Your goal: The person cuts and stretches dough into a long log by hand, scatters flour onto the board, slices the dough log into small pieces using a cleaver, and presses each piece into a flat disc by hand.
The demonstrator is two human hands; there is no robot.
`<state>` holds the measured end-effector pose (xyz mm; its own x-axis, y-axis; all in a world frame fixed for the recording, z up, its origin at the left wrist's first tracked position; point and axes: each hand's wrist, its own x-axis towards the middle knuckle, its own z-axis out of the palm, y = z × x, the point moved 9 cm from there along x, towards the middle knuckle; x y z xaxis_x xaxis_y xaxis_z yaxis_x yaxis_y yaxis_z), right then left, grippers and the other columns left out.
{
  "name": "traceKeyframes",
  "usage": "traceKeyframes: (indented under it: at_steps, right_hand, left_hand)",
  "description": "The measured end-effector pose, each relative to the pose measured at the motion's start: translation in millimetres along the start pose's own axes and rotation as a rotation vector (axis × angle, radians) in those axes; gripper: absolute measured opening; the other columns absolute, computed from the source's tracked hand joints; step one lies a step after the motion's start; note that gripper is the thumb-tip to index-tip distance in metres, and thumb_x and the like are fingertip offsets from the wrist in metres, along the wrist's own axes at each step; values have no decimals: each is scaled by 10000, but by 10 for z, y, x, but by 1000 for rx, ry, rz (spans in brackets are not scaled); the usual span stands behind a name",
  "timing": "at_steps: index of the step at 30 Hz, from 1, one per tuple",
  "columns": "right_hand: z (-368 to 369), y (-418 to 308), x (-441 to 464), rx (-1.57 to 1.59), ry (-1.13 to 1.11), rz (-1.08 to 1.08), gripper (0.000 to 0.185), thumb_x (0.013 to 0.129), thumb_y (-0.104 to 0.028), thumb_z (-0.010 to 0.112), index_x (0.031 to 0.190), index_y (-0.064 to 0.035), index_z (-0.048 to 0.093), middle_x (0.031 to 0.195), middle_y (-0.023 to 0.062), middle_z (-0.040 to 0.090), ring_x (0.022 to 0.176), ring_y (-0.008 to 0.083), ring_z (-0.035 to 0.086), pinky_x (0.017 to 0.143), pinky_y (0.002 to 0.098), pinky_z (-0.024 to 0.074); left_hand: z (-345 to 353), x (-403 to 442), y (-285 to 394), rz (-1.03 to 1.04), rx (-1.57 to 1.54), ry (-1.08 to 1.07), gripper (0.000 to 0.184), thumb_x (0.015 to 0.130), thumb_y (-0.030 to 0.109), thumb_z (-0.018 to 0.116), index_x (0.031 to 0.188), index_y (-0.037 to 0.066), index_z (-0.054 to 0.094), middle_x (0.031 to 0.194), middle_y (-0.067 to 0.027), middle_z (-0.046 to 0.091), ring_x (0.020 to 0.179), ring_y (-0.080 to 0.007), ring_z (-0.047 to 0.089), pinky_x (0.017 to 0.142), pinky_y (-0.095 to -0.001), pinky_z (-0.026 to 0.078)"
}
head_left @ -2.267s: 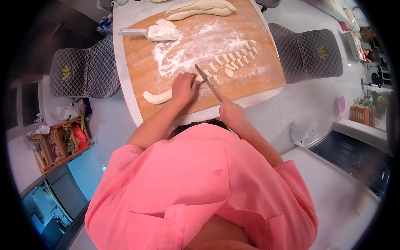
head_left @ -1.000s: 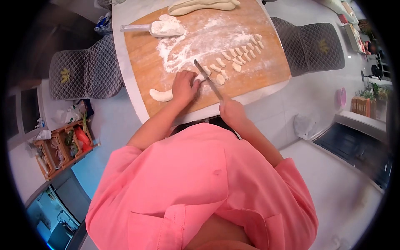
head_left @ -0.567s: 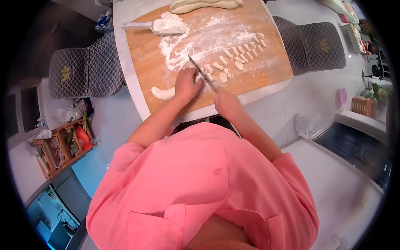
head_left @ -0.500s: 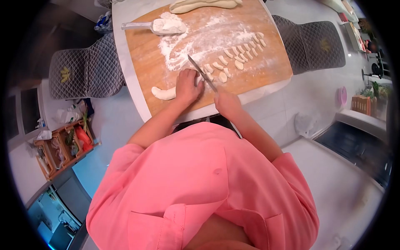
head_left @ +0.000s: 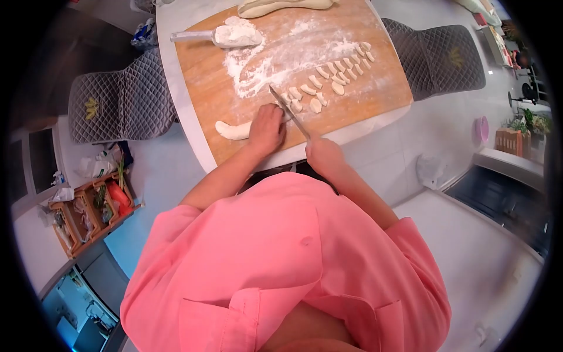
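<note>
On a floured wooden board [head_left: 202, 79], my left hand [head_left: 267, 130] is closed over a dough roll [head_left: 232, 130], whose rounded end sticks out to the left. My right hand [head_left: 324, 155] grips a knife [head_left: 291, 114] by its handle, which the fingers hide. The blade slants up and left, just right of my left fingertips, at the cut end of the roll. I cannot tell whether it touches the dough. Several small cut dough pieces [head_left: 315, 105] lie right of the blade, running in rows toward the upper right.
A clear scoop [head_left: 190, 36] filled with flour [head_left: 237, 33] rests at the board's upper left. Behind it lies a thicker dough log [head_left: 287, 6]. Quilted grey chairs [head_left: 126, 100] flank the white table [head_left: 190, 126]. A wooden rack [head_left: 94, 214] with produce stands at left.
The knife and my right hand have shifted slightly down and to the right. My left hand has edged a little to the right, still on the dough roll.
</note>
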<state>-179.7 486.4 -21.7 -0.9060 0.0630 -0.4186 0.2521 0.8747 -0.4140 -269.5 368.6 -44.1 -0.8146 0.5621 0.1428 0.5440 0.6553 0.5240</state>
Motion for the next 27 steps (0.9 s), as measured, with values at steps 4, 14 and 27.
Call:
traceKeyframes:
  at_steps: [4, 14, 27]
  right_hand:
    - [-26, 9, -40, 17, 57, -34, 192, 883, -131, 487, 1014, 6, 515, 720, 230, 652, 711, 423, 654, 689, 519, 514]
    - [-162, -295, -33, 30, 31, -76, 190, 903, -147, 466, 996, 5, 530, 761, 244, 646, 740, 423, 638, 684, 528, 495]
    - [-237, -388, -191, 64, 24, -64, 213, 931, -189, 458, 1041, -13, 505, 763, 239, 652, 736, 426, 644, 690, 534, 497]
  left_hand:
    - [-298, 25, -204, -168, -29, 142, 279, 745, 161, 671, 979, 21, 609, 974, -157, 609, 952, -356, 529, 864, -449, 436]
    - [-235, 108, -567, -442, -297, 15, 292, 728, 219, 700, 902, -5, 633, 883, -174, 634, 909, -336, 554, 810, -419, 470]
    - [-226, -172, -119, -35, -189, 126, 309, 708, 13, 638, 982, 2, 495, 1006, -201, 491, 963, -393, 475, 839, -456, 415]
